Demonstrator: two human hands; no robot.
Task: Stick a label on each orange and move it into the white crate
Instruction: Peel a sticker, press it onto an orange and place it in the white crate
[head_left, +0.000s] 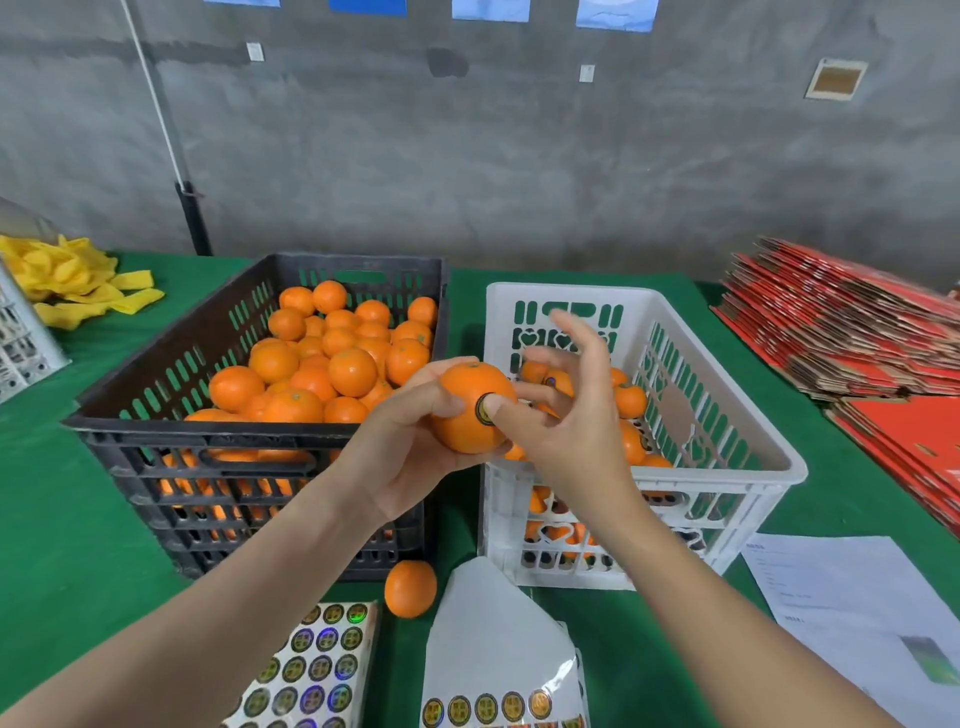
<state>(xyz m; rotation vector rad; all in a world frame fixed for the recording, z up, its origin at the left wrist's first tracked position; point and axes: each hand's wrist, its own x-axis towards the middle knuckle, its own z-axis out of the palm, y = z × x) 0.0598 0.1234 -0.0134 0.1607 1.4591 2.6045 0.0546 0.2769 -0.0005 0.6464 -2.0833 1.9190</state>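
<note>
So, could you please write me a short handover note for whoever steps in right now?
Left hand holds an orange between the two crates. Right hand is open, its thumb pressing a label onto that orange.
Black crate is heaped with oranges; one loose orange lies on the table in front of it. Sticker sheets lie nearest you.
Done: several oranges sit in the white crate.
Left: put the held orange in the white crate, then label and move the rest.

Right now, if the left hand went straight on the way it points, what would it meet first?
Probably the right hand, whose thumb presses the label on the orange that the left hand holds; beyond it, the white crate. Depth is unclear.
</note>
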